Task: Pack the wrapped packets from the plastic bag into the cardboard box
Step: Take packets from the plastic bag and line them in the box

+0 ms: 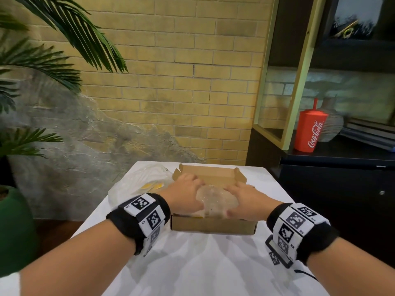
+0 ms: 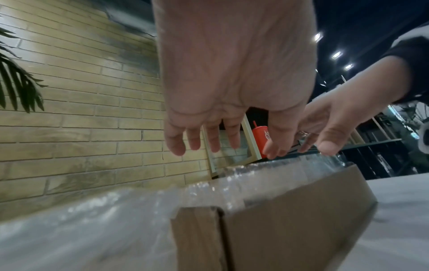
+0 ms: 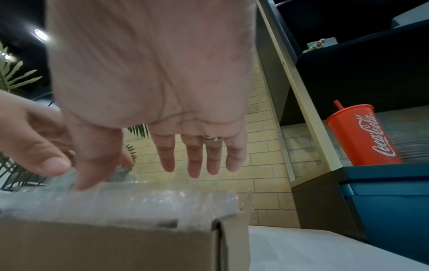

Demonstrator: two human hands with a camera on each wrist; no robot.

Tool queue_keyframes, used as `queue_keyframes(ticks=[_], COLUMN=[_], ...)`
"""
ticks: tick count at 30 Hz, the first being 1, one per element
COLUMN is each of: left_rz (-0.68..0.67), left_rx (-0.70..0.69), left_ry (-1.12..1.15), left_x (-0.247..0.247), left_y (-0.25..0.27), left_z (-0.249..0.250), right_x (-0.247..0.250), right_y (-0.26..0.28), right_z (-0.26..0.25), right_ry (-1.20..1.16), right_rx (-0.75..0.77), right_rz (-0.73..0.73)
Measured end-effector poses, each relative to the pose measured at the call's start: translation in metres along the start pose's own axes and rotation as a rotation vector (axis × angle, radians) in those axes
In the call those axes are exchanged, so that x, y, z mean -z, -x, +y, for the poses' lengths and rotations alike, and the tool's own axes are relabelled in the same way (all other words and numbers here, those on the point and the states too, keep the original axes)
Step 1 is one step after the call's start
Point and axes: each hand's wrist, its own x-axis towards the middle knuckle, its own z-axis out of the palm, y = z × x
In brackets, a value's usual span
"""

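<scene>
A shallow cardboard box [image 1: 213, 226] stands open on the white table [image 1: 192, 263]. A bubble-wrapped packet [image 1: 217, 199] lies on top inside it, rising above the rim. My left hand [image 1: 192, 184] is at the packet's left side and my right hand [image 1: 237, 189] at its right. In the left wrist view the left hand [image 2: 232, 146] has straight fingers over the bubble wrap [image 2: 162, 201]. In the right wrist view the right hand [image 3: 144, 172] has straight fingers and its thumb touches the wrap [image 3: 144, 199]. A clear plastic bag [image 1: 139, 184] with yellow contents lies left of the box.
A red Coca-Cola cup [image 1: 310, 131] stands on a dark cabinet [image 1: 331, 189] to the right of the table. A potted palm [image 1: 12, 221] stands at the left, and a brick wall [image 1: 192, 82] is behind the table. The box's lid flap [image 1: 209, 174] stands up at the back.
</scene>
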Motion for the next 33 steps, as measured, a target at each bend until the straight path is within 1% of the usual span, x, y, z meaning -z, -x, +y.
queue_keyframes(ticks=[2,4,7,9,13,19,21,23,25,28,33], left_rz=[-0.102,-0.182,-0.256,-0.283,-0.290,-0.351,-0.362,-0.338,-0.304,-0.286,-0.300], left_rx=[0.007,0.028,0.076,0.098,0.095,0.074,0.046,0.028,0.041,0.045,0.068], left_ry=[-0.059,-0.114,-0.158,-0.153,-0.123,-0.132,-0.139,-0.161,-0.192,-0.238,-0.306], left_x=[-0.004,-0.009,-0.015,-0.017,-0.020,-0.013,-0.008,-0.004,-0.003,-0.003,0.000], left_y=[-0.002,-0.005,-0.008,-0.008,-0.004,0.006,0.005,0.001,0.000,-0.004,-0.018], left_z=[0.006,0.009,0.010,0.009,0.008,0.010,0.007,0.003,0.000,-0.002,-0.004], right_x=[-0.007,-0.013,-0.017,-0.018,-0.022,-0.020,-0.014,-0.008,-0.003,-0.003,-0.008], right_y=[-0.007,-0.012,-0.017,-0.018,-0.015,0.007,0.007,0.005,0.003,-0.001,-0.014], right_z=[-0.004,-0.007,-0.010,-0.011,-0.011,-0.010,-0.007,-0.003,0.001,0.002,0.005], right_ry=[0.055,0.124,0.178,0.182,0.168,0.153,0.155,0.174,0.209,0.280,0.398], right_rx=[-0.022,-0.059,-0.081,-0.093,-0.102,-0.019,0.020,0.042,0.037,0.059,0.079], right_rz=[-0.106,-0.177,-0.195,-0.197,-0.198,-0.220,-0.171,-0.094,-0.045,-0.021,-0.021])
